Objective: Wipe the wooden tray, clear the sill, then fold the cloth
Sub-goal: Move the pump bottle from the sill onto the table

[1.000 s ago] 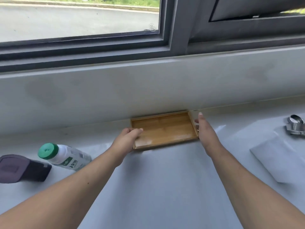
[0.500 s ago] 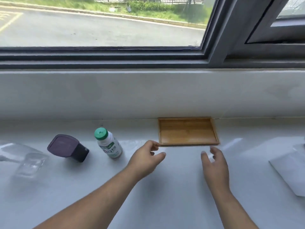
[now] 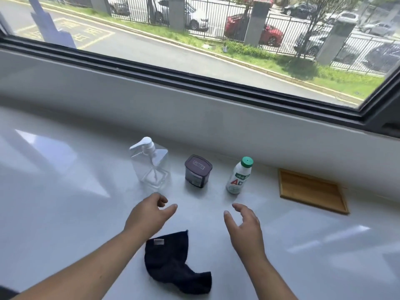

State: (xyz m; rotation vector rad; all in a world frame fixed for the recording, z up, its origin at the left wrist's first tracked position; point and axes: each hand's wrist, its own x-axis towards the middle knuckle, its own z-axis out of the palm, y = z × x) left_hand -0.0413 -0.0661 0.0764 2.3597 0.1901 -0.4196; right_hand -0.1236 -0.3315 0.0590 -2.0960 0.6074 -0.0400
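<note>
1. Both hands hover empty above the white sill (image 3: 65, 213): the left hand (image 3: 147, 215) has its fingers loosely curled and grasps nothing, and the right hand (image 3: 244, 224) is spread open, thumb and fingers apart, also grasping nothing.

2. Three things stand in a row just beyond the fingertips: a clear pump dispenser (image 3: 151, 164) on the left, a dark lidded jar (image 3: 198, 171) in the middle and a small white bottle with a green cap (image 3: 239, 176) on the right.

3. Risk, as I judge it: the bottle is tall and narrow, so a reach that catches it near the cap could tip it over and send it rolling along the smooth sill.

4. The dispenser's pump head sticks out to the left; a hand passing on that side might snag it and knock the dispenser over. Its clear walls may also be slippery to grip.

5. The dark cloth (image 3: 173, 263) lies crumpled near the person, between the forearms. A forearm drawn back could drag it off the near edge.

6. The wooden tray (image 3: 311, 191) lies flat at the far right, close to the wall below the window, well apart from both hands and the bottle. It is shallow and rectangular, with a low raised rim, warm honey-coloured, and nothing in it. Whether it is wiped clean I cannot tell.

7. Folding should wait until the row is cleared, I think.
</note>
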